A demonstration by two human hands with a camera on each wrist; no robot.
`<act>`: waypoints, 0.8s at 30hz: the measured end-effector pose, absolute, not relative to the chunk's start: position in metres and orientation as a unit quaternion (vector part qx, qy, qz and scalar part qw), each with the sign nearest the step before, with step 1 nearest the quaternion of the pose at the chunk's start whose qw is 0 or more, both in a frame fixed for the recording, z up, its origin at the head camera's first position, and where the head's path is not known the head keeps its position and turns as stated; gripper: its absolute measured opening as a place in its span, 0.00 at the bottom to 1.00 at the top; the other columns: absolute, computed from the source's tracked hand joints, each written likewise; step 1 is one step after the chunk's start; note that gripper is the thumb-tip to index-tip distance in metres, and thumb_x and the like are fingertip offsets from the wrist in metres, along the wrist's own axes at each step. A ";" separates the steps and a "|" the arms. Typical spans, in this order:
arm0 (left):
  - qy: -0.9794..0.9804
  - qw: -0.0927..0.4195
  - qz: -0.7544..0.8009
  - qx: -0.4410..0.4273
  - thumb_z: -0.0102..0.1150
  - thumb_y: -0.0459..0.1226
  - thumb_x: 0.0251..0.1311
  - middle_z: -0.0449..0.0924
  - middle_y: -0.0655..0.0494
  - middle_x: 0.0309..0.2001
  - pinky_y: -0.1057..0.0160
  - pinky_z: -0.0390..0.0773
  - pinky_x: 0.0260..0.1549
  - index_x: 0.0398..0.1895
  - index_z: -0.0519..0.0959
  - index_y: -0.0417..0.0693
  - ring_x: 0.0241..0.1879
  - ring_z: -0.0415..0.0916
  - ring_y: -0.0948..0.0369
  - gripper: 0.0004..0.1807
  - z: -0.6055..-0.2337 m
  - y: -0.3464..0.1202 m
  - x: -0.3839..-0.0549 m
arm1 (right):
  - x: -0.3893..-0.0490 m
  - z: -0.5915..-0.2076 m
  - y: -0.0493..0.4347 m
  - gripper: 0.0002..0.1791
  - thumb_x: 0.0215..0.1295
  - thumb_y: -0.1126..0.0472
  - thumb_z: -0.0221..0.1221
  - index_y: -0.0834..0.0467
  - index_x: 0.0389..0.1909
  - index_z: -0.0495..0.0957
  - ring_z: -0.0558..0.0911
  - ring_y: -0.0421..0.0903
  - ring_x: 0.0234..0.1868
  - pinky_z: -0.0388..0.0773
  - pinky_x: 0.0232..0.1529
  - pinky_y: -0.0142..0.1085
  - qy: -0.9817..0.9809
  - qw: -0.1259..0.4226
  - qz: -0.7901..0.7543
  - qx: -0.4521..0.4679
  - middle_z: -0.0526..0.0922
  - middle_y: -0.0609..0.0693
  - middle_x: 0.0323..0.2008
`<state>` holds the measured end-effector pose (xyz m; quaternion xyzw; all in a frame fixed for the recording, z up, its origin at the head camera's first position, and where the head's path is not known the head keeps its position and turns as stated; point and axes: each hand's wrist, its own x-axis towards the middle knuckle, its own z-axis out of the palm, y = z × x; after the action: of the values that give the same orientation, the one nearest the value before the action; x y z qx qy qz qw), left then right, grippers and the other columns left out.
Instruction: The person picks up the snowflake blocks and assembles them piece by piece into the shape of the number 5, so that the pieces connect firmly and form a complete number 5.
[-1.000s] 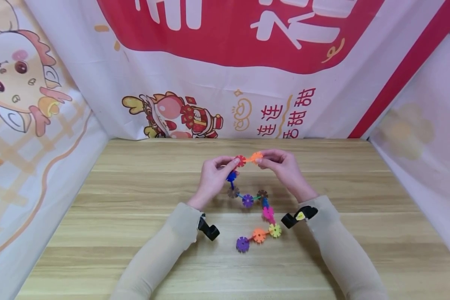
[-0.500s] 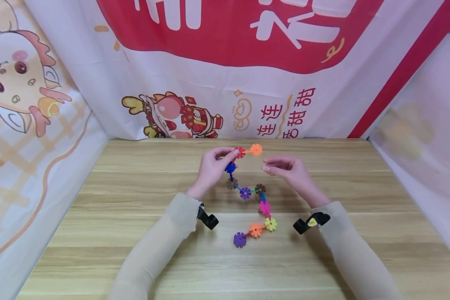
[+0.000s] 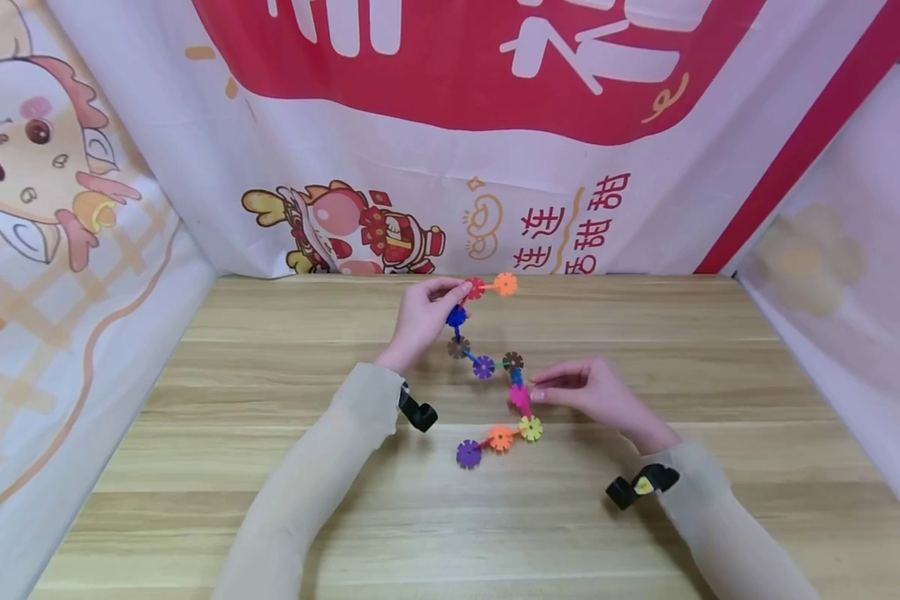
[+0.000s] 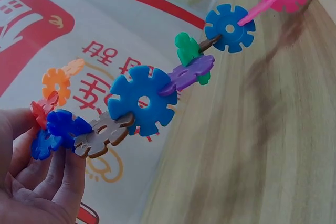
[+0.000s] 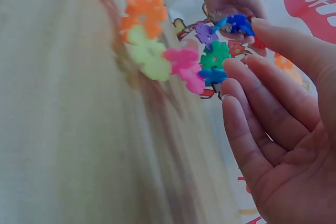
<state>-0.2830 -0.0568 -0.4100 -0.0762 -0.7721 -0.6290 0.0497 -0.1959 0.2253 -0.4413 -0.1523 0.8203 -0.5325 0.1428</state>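
A zigzag chain of colourful interlocking plastic snowflake discs runs from an orange disc (image 3: 506, 284) at the far end to a purple disc (image 3: 469, 453) nearest me. My left hand (image 3: 418, 321) pinches it by the red disc (image 3: 476, 287), above a dark blue disc (image 3: 456, 316). In the left wrist view, a large blue disc (image 4: 128, 90) sits farther along the chain. Beside the pink disc (image 3: 521, 396) is my right hand (image 3: 592, 392); in the right wrist view its thumb and fingers (image 5: 244, 140) are spread apart, holding nothing. Whether a fingertip touches the chain, I cannot tell.
The chain extends over a wood-grain table (image 3: 390, 517). A white and red printed cloth (image 3: 450, 167) hangs along the table's back edge, with more printed cloth at both sides. Black wrist cameras (image 3: 418, 412) are strapped on both cuffs.
My right hand has let go of the orange end disc and come down toward the pink disc. My left hand, still pinching the red disc, has moved slightly away, drawing the chain with it.
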 end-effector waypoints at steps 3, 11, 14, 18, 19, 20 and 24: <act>-0.769 0.046 -0.634 -0.074 0.64 0.44 0.70 0.87 0.56 0.42 0.62 0.82 0.44 0.49 0.87 0.46 0.41 0.83 0.59 0.13 -0.414 -0.057 -0.288 | -0.190 -0.443 0.225 0.20 0.60 0.52 0.74 0.56 0.50 0.87 0.86 0.50 0.46 0.83 0.46 0.38 0.818 0.157 -0.524 -0.175 0.88 0.49 0.46; -0.767 0.006 -0.639 -0.054 0.62 0.43 0.72 0.87 0.52 0.44 0.63 0.83 0.42 0.51 0.86 0.44 0.37 0.86 0.55 0.14 -0.430 -0.061 -0.295 | -0.182 -0.448 0.218 0.17 0.61 0.57 0.73 0.56 0.49 0.87 0.86 0.52 0.45 0.84 0.44 0.39 0.804 0.186 -0.528 -0.203 0.88 0.52 0.47; -0.770 -0.007 -0.638 -0.032 0.62 0.42 0.72 0.87 0.52 0.45 0.65 0.82 0.40 0.52 0.86 0.44 0.38 0.86 0.53 0.14 -0.440 -0.063 -0.297 | -0.181 -0.450 0.213 0.17 0.59 0.55 0.74 0.55 0.49 0.88 0.85 0.52 0.43 0.84 0.41 0.37 0.808 0.187 -0.522 -0.198 0.88 0.51 0.47; -0.763 -0.031 -0.646 0.001 0.64 0.42 0.71 0.86 0.53 0.45 0.64 0.83 0.39 0.52 0.86 0.46 0.40 0.86 0.50 0.13 -0.453 -0.066 -0.299 | -0.178 -0.452 0.207 0.17 0.58 0.54 0.75 0.55 0.47 0.88 0.83 0.52 0.38 0.81 0.33 0.35 0.814 0.186 -0.511 -0.203 0.88 0.49 0.44; -0.761 -0.034 -0.648 0.005 0.64 0.41 0.71 0.86 0.52 0.45 0.63 0.84 0.39 0.52 0.86 0.46 0.40 0.86 0.50 0.13 -0.455 -0.066 -0.300 | -0.177 -0.452 0.206 0.17 0.57 0.53 0.75 0.55 0.46 0.88 0.82 0.52 0.36 0.80 0.32 0.34 0.818 0.184 -0.505 -0.205 0.88 0.48 0.43; -0.764 -0.034 -0.644 0.008 0.64 0.42 0.70 0.86 0.53 0.45 0.63 0.83 0.40 0.52 0.86 0.46 0.41 0.86 0.51 0.13 -0.457 -0.067 -0.300 | -0.177 -0.451 0.205 0.17 0.57 0.53 0.75 0.54 0.46 0.89 0.81 0.51 0.34 0.79 0.30 0.33 0.822 0.181 -0.499 -0.207 0.88 0.47 0.42; -0.778 -0.022 -0.628 0.008 0.65 0.42 0.69 0.86 0.54 0.46 0.62 0.82 0.46 0.51 0.87 0.47 0.43 0.84 0.57 0.12 -0.464 -0.068 -0.302 | -0.173 -0.447 0.201 0.14 0.57 0.54 0.75 0.52 0.44 0.89 0.77 0.48 0.28 0.75 0.26 0.32 0.840 0.167 -0.468 -0.218 0.88 0.43 0.38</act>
<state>-0.3018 -0.0680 -0.4645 0.0078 -0.7780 -0.6279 -0.0220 -0.1733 0.2005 -0.4468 -0.2185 0.8400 -0.4679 0.1667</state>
